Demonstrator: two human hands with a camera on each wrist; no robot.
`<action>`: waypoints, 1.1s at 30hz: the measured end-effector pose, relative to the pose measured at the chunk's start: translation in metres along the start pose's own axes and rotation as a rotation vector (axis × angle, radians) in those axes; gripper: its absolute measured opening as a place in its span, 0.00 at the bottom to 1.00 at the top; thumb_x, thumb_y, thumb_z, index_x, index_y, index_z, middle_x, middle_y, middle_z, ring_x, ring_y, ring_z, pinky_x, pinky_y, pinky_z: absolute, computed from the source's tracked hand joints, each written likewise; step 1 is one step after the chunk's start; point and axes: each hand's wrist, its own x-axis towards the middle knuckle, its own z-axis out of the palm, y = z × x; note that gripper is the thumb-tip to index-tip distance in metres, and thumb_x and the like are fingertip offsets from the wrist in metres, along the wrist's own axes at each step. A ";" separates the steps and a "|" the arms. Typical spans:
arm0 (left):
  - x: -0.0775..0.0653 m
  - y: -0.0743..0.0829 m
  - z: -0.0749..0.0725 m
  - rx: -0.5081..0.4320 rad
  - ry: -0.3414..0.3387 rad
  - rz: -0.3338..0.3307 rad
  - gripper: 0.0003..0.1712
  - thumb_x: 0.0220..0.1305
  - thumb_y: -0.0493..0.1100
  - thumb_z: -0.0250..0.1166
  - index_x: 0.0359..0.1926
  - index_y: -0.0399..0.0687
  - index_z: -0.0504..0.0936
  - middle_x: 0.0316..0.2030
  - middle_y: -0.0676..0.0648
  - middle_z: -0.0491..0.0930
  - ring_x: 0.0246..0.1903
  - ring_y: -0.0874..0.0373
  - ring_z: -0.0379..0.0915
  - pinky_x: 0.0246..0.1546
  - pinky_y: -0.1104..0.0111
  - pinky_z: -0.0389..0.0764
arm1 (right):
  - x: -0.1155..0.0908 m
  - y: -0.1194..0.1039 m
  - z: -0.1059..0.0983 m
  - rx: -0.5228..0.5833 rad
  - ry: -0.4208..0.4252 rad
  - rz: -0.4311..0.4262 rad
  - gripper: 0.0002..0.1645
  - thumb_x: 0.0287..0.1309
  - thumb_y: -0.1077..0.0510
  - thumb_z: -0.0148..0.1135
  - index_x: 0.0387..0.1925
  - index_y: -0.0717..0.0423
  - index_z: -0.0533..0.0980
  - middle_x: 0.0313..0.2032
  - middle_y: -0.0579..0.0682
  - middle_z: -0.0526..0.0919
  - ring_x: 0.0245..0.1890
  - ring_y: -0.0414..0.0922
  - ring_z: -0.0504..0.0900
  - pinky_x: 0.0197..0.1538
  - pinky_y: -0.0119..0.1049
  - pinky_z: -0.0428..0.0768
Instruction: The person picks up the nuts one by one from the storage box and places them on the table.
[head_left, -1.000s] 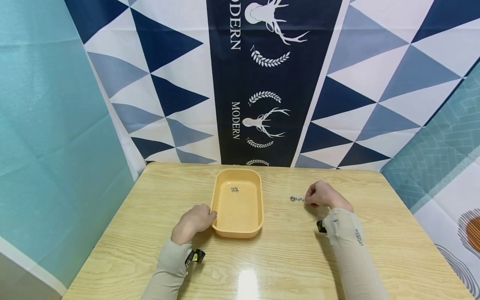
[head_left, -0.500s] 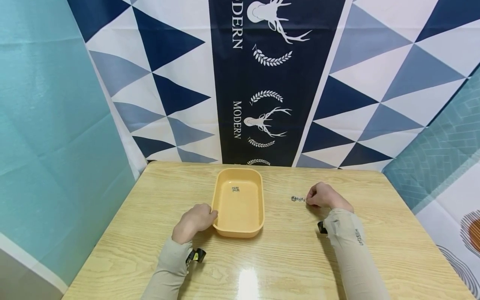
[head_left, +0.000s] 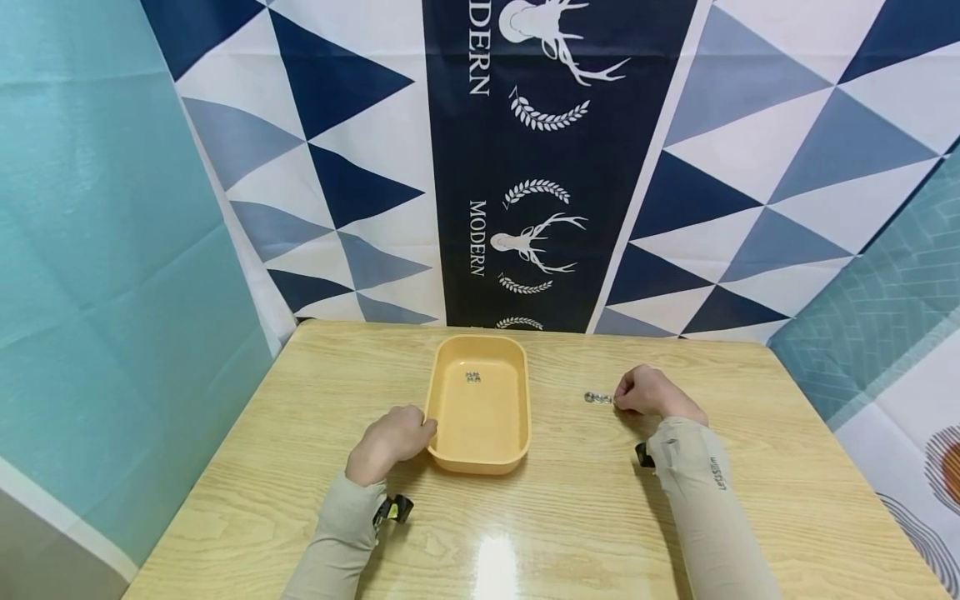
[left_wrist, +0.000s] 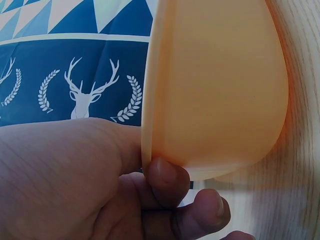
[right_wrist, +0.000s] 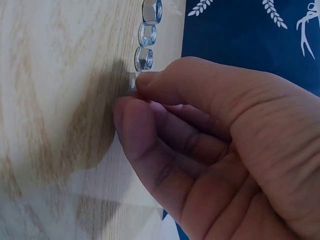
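Note:
My left hand pinches the rim of a yellow plastic tray at its near left side. In the left wrist view the thumb and a finger press on either side of that rim. Across the table, my right hand is at the right end of a short row of metal hex nuts. Its thumb and forefinger close around a nut, mostly hidden by the fingertips. Three more nuts stand in line beyond it, the farthest one larger.
Several small metal nuts sit together at the far end inside the tray. Beneath everything is a light wooden table. A patterned cloth hangs behind its far edge, and a teal cloth at the left.
The head view has shifted slightly, so everything appears a little to the right. Both hands keep their places at the tray rim and the nut row.

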 end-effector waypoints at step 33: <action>-0.001 0.000 0.000 0.002 0.013 -0.003 0.23 0.76 0.48 0.50 0.20 0.50 0.69 0.19 0.50 0.66 0.18 0.57 0.60 0.20 0.67 0.62 | 0.003 0.001 0.002 0.013 -0.016 -0.004 0.02 0.59 0.64 0.67 0.34 0.60 0.83 0.29 0.50 0.83 0.30 0.45 0.77 0.39 0.39 0.77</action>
